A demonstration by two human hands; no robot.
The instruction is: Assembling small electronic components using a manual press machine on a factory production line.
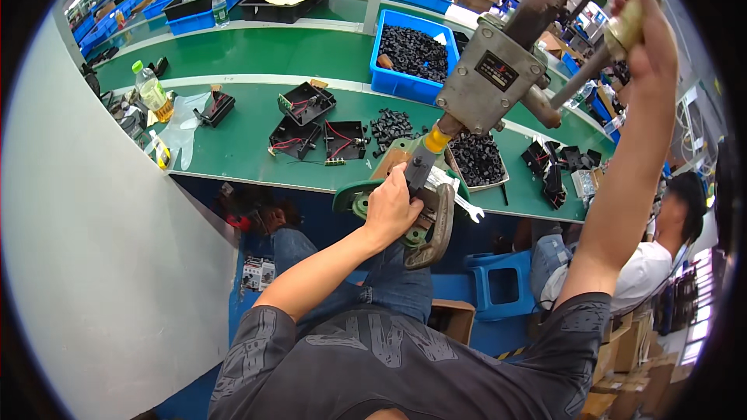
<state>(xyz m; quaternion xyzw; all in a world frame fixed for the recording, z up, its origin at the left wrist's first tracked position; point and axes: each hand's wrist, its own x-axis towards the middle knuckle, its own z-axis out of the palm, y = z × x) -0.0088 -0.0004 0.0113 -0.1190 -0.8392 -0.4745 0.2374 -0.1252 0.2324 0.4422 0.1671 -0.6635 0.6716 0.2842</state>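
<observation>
Left-hand fingers (pixel 397 184) around black part (pixel 417 192) below press (pixel 498 70), right hand (pixel 654 43) around lever knob (pixel 625 33).

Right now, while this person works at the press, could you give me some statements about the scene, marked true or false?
1. The right hand is raised at the press handle. True.
2. The left hand is on the blue bin. False: it is below the yellow ring, at the press's lower end.
3. The blue bin holds small black parts. True.
4. The green-capped bottle stands right of the press. False: it stands to the left.
</observation>
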